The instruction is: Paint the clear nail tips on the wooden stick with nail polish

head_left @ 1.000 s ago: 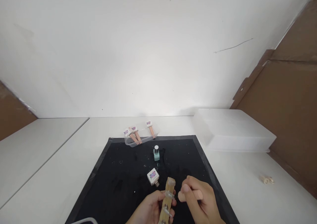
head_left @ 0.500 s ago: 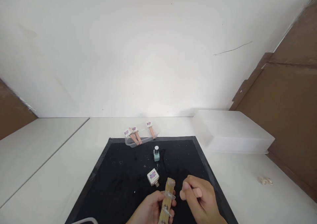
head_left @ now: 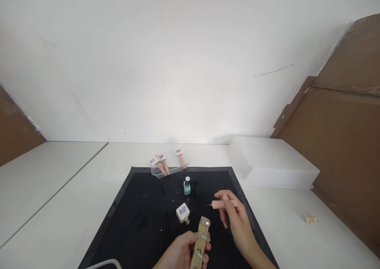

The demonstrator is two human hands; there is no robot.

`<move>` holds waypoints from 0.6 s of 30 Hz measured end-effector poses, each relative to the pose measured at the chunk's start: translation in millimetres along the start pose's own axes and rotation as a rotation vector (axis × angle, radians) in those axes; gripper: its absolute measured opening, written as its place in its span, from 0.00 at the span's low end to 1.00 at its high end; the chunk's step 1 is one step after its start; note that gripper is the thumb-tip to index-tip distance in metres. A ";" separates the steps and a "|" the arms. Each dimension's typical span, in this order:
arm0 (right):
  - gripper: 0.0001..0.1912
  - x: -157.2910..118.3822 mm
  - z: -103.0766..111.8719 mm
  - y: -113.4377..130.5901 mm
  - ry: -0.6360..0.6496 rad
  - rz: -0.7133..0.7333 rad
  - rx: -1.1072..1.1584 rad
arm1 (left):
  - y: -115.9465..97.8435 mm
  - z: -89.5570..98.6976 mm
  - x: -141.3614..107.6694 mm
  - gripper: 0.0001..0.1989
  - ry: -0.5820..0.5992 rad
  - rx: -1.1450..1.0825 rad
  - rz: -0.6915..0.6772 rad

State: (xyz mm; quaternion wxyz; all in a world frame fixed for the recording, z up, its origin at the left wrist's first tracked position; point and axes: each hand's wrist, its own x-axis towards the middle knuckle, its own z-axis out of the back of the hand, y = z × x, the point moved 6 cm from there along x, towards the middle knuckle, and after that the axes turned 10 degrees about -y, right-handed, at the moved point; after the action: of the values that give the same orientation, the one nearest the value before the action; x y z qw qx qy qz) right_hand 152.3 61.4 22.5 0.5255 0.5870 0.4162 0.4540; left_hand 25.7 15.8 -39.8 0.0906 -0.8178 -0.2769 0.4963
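My left hand (head_left: 181,250), at the bottom middle, is closed around a wooden stick (head_left: 200,242). Clear, shiny pieces like false nail tips (head_left: 203,236) sit along the stick. To the right, my right hand (head_left: 240,225) pinches the pink cap of a nail polish brush (head_left: 218,205), whose thin brush end points left. The brush is held apart from the stick, above the black mat. A white, capless nail polish bottle (head_left: 182,211) with a purple print lies on its side, its neck toward the stick. Behind it stands a capped teal polish bottle (head_left: 187,187).
A clear plastic tray (head_left: 175,171) at the mat's back edge holds three pink-capped polish bottles. The black mat (head_left: 133,209) lies on a white table. A white box (head_left: 276,162) stands at the back right, with small beige rings (head_left: 309,218) nearer. A pale curved rim (head_left: 103,263) shows bottom left.
My right hand has moved up and away from the stick, its fingers loosening from a fist into a pinch, and the brush end now shows. The left hand still holds the stick.
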 end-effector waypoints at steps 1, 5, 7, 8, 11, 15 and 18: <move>0.18 -0.6 -2.1 1.4 0.014 0.004 0.011 | 1.0 0.5 -0.5 0.10 0.003 -0.001 0.002; 0.14 -1.1 -12.1 10.8 0.090 0.039 0.032 | 1.9 1.6 -2.4 0.10 0.015 -0.021 -0.010; 0.14 0.6 -14.7 14.9 0.097 0.078 0.019 | 1.7 0.9 -2.8 0.09 0.035 -0.013 -0.014; 0.16 1.9 -15.2 15.8 0.092 0.100 0.012 | 1.6 0.4 -2.7 0.09 0.049 -0.008 -0.012; 0.20 6.3 -13.2 11.1 0.043 0.131 0.004 | 0.6 0.3 -1.4 0.09 0.062 0.013 -0.011; 0.20 8.5 -8.4 1.5 -0.017 0.164 -0.042 | -2.9 1.2 -0.1 0.07 0.061 0.024 -0.033; 0.19 8.2 -5.6 -1.0 -0.019 0.180 -0.107 | -5.3 0.7 -0.5 0.07 0.071 -0.041 -0.038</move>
State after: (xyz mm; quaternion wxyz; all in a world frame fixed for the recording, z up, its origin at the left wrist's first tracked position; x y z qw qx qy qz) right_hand 148.8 70.8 22.5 0.5171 0.5973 0.3318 0.5155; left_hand 23.0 19.8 -37.5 0.0930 -0.8311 -0.2994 0.4593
